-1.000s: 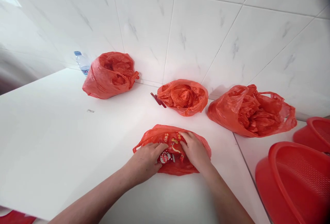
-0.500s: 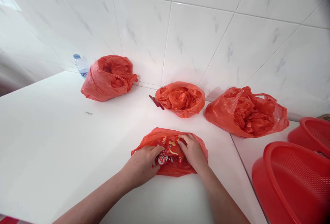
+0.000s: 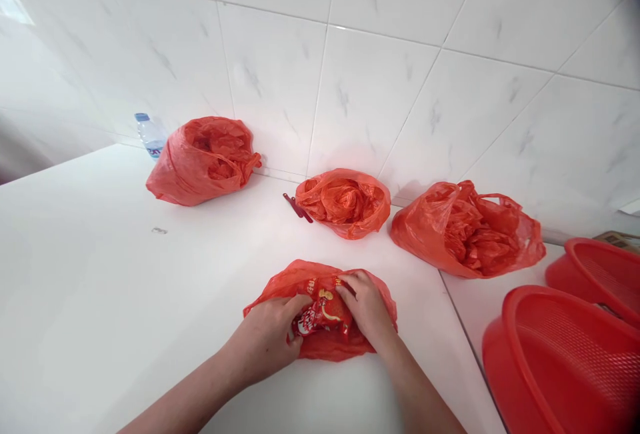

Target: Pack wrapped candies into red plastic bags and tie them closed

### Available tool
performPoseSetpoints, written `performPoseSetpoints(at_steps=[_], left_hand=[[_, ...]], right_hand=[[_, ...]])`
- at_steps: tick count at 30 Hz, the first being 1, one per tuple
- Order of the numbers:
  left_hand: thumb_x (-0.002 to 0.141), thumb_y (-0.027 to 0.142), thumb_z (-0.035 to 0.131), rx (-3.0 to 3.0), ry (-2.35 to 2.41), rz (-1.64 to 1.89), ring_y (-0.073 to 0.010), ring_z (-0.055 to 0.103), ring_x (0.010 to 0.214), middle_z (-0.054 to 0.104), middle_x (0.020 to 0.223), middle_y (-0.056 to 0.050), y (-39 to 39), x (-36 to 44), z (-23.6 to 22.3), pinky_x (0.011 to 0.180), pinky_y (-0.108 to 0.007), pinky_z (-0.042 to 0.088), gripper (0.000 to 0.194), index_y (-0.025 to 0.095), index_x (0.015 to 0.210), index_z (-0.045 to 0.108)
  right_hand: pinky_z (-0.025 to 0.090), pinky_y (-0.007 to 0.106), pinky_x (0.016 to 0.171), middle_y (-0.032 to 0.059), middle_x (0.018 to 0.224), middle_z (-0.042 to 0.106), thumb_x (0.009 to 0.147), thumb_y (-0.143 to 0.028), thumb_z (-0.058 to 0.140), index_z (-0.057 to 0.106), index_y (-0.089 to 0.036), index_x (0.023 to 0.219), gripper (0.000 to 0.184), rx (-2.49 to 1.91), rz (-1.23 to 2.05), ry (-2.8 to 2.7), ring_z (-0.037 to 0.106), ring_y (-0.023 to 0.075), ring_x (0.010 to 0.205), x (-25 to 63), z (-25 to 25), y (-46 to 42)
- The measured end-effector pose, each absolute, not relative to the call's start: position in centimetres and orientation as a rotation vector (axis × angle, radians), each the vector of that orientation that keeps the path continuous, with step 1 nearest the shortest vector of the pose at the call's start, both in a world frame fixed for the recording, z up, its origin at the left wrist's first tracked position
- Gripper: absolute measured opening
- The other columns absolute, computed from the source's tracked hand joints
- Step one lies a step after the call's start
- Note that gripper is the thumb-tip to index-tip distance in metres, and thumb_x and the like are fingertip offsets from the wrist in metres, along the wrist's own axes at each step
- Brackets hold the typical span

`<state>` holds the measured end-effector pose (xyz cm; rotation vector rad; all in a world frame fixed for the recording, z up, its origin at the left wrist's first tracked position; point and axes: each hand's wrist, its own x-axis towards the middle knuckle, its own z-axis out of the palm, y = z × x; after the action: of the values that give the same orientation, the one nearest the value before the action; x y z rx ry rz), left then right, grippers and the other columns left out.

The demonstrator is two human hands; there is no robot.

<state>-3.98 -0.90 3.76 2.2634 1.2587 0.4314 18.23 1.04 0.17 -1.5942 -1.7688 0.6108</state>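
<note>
An open red plastic bag (image 3: 280, 282) lies spread at the front of the white table, with shiny snack packets inside. One red packet (image 3: 331, 309) has yellow pictures and lettering; against its left side sits a red and white packet (image 3: 306, 322). My left hand (image 3: 270, 335) reaches in from the left, thumb and fingers closed round the red and white packet. From the right, my right hand (image 3: 367, 306) pinches the upper right edge of the yellow-printed packet. Its fingertips are partly hidden by the packet and the bag.
Along the tiled wall stand three more red plastic bags: left (image 3: 195, 167), middle (image 3: 345, 204) and right (image 3: 465, 231). A plastic bottle (image 3: 150, 135) is behind the left one. Small dark red strips (image 3: 297, 207) lie by the middle bag. Red baskets (image 3: 520, 354) occupy the right side.
The whole scene sits slightly lower and further left, as the head view has shifted. Both hands stay on the packets in the bag, with hardly any movement relative to them.
</note>
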Motion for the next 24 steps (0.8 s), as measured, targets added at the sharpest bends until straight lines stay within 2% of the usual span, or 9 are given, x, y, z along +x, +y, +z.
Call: performPoseSetpoints(at_steps=[7, 17, 24], left_hand=[[0.065, 0.010, 0.049, 2.245, 1.253, 0.420, -0.0206, 0.063, 0.073, 0.069, 0.086, -0.002, -0.58, -4.13, 3.63, 0.058, -0.028, 0.042, 0.053, 0.028, 0.115, 0.055], [0.064, 0.009, 0.048, 2.234, 1.256, 0.461, -0.0216, 0.062, 0.070, 0.068, 0.080, -0.002, -0.55, -4.09, 3.30, 0.058, -0.029, 0.040, 0.051, 0.027, 0.112, 0.057], [0.065, 0.006, 0.045, 2.195, 1.223, 0.493, -0.0192, 0.060, 0.070, 0.067, 0.081, 0.001, -1.06, -4.19, 3.93, 0.059, -0.027, 0.039, 0.045, 0.029, 0.101, 0.059]], right_hand=[[0.045, 0.034, 0.085, 0.0027, 0.092, 0.059, 0.088, -0.023, 0.048, 0.062, -0.023, 0.087, 0.014, -1.580, 0.578, -1.744, 0.057, 0.0183, 0.091, 18.16, -0.13, 1.28], [0.045, 0.031, 0.082, 0.0020, 0.086, 0.061, 0.090, -0.028, 0.042, 0.059, -0.023, 0.082, 0.020, -1.612, 0.522, -1.787, 0.058, 0.0174, 0.086, 18.22, -0.01, 1.38], [0.045, 0.029, 0.083, 0.0033, 0.092, 0.058, 0.078, -0.015, 0.048, 0.058, -0.023, 0.087, 0.015, -1.728, 0.483, -1.777, 0.057, 0.0171, 0.088, 18.41, 0.22, 1.09]])
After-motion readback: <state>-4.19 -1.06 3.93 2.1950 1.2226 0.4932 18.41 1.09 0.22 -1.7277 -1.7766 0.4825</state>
